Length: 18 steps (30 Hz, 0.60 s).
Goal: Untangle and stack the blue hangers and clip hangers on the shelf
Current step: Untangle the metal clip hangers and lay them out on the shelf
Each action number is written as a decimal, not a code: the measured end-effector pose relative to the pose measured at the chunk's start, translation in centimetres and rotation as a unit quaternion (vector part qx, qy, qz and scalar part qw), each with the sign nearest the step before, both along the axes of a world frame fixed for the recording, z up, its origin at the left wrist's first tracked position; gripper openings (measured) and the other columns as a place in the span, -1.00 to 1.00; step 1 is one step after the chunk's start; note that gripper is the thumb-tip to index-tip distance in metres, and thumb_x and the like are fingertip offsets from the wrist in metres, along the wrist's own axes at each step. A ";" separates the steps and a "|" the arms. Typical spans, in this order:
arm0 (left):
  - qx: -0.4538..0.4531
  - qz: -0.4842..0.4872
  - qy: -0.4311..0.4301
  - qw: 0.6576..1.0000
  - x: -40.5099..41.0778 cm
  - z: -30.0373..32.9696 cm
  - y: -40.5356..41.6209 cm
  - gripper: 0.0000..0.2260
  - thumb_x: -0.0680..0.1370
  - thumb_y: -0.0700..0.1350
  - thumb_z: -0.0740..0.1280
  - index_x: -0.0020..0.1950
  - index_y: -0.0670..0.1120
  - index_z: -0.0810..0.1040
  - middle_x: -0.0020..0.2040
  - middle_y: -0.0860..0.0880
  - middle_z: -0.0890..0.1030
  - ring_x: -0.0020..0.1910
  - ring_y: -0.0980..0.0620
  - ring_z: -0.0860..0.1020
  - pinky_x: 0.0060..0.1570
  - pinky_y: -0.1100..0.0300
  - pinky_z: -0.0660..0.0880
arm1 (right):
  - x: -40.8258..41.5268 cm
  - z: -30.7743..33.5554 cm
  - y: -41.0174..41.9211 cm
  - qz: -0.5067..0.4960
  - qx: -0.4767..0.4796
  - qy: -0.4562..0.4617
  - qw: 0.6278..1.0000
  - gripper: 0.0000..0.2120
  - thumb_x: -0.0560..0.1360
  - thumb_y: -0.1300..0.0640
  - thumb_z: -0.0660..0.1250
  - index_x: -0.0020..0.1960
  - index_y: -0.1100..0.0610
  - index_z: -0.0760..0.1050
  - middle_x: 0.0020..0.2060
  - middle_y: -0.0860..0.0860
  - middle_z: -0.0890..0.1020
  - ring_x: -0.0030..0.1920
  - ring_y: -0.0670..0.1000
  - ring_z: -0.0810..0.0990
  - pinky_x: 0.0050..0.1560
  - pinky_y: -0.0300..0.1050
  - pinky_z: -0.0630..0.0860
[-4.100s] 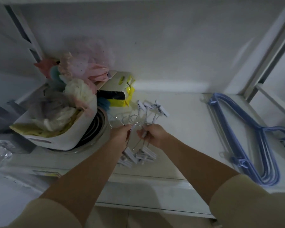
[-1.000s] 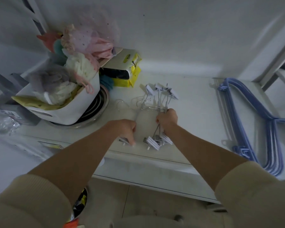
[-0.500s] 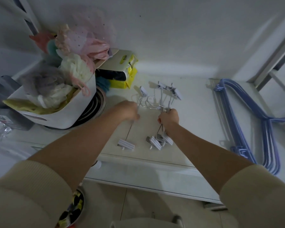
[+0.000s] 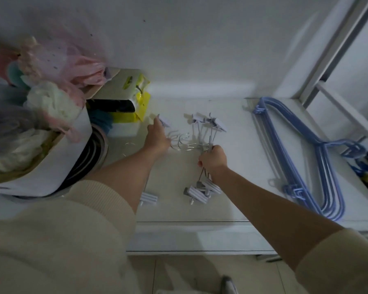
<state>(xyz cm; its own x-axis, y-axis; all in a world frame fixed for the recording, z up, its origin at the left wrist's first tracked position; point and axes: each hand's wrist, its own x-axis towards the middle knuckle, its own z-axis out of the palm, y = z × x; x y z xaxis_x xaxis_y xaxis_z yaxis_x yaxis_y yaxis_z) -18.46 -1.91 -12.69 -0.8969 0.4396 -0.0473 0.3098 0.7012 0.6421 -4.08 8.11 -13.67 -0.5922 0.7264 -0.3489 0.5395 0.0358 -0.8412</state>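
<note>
Geometry first: the one clip hanger pulled out of the bundle lies along the shelf (image 4: pixel 232 215) front to back. Its far clip (image 4: pixel 165 122) sits near the yellow box (image 4: pixel 136 111), its near clip (image 4: pixel 149 198) by the shelf's front edge, and my left forearm covers the rod between them. That long axis runs almost parallel to the bundled clip hangers (image 4: pixel 206 132) just to its right.

My left hand (image 4: pixel 157 137) is stretched forward, fingers (image 4: pixel 156 124) extended and touching the far clip. I cannot tell from this dim, slightly blurred view whether they pinch it or only press on it; I read them as straight.

My right hand (image 4: pixel 213 159) is curled tight around the middle of the bundle, where the rods meet the wire hooks (image 4: pixel 182 141). The bundle's far clips fan out beyond the fist and its near clips (image 4: pixel 201 190) lie below the wrist.

The hooks point left, into the gap between the two hands, and seem to lie against the left hand's thumb side.

Judgement: the coming move turns on the gap between the loose hanger and the bundle. The loose one lies left of the bundle, so the left hand is the nearer one to slide it rightward and square it onto the stack, clip to clip. The hooks could snag on the way.

The blue hangers (image 4: pixel 295 158) lie well apart on the right of the shelf, already nested flat, hooks toward the right.
</note>
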 end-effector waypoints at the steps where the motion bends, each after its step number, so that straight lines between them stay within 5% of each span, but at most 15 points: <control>1: -0.007 -0.001 -0.009 1.000 0.0 -0.2 0.1 -0.29 0.46 -0.20 0.38 0.51 -0.12 0.08 0.34 -0.26 0.33 0.27 -0.23 0.41 0.18 0.06 0.38 | 0.0 -0.1 0.2 0.000 0.005 0.000 1.000 -0.72 0.45 0.32 0.19 0.16 0.30 0.46 -0.06 0.19 0.61 -0.37 -0.02 0.46 -0.53 -0.27 0.28; 6: -0.052 0.043 0.003 0.998 -0.4 -0.6 -0.2 -0.43 0.54 -0.22 0.19 0.53 -0.13 0.07 0.25 -0.28 0.51 0.18 -0.28 0.52 0.07 0.00 0.47 | -0.2 -0.3 0.6 0.008 0.010 -0.012 1.000 -0.70 0.43 0.32 0.20 0.14 0.33 0.48 -0.08 0.21 0.61 -0.39 0.00 0.46 -0.59 -0.32 0.29; 9: -0.008 0.074 -0.038 0.996 -0.3 -0.7 -0.4 -0.39 0.53 -0.17 0.21 0.55 -0.04 0.08 0.21 -0.13 0.55 0.07 -0.24 0.60 -0.01 0.03 0.56 | -0.2 0.0 0.5 0.012 -0.001 -0.007 1.000 -0.71 0.45 0.34 0.20 0.15 0.32 0.46 -0.12 0.18 0.58 -0.42 -0.04 0.44 -0.55 -0.29 0.29; 12: 0.013 0.075 -0.069 0.995 -0.6 -0.7 -0.5 -0.35 0.50 -0.12 0.30 0.54 -0.01 0.11 0.32 -0.19 0.50 0.17 -0.20 0.56 0.11 0.07 0.51 | -0.2 -0.1 0.1 0.017 -0.015 -0.005 1.000 -0.69 0.43 0.37 0.21 0.16 0.29 0.46 -0.13 0.16 0.56 -0.40 -0.05 0.45 -0.52 -0.27 0.30; 18: 0.132 0.057 -0.115 0.983 0.4 -1.0 -0.1 -0.43 0.54 -0.29 0.21 0.50 0.10 0.23 0.35 -0.08 0.49 0.21 -0.06 0.52 0.05 0.23 0.44 | -0.1 -0.1 -0.2 0.020 -0.021 0.003 1.000 -0.71 0.45 0.36 0.21 0.17 0.27 0.45 -0.12 0.14 0.55 -0.40 -0.06 0.45 -0.60 -0.30 0.32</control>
<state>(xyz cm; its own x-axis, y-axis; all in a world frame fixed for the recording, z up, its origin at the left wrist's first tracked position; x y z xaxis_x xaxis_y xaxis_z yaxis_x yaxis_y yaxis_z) -18.07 -2.01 -13.74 -0.9200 0.3609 -0.1530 0.0635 0.5223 0.8504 -4.22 7.90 -13.78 -0.6228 0.6869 -0.3746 0.5329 0.0219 -0.8459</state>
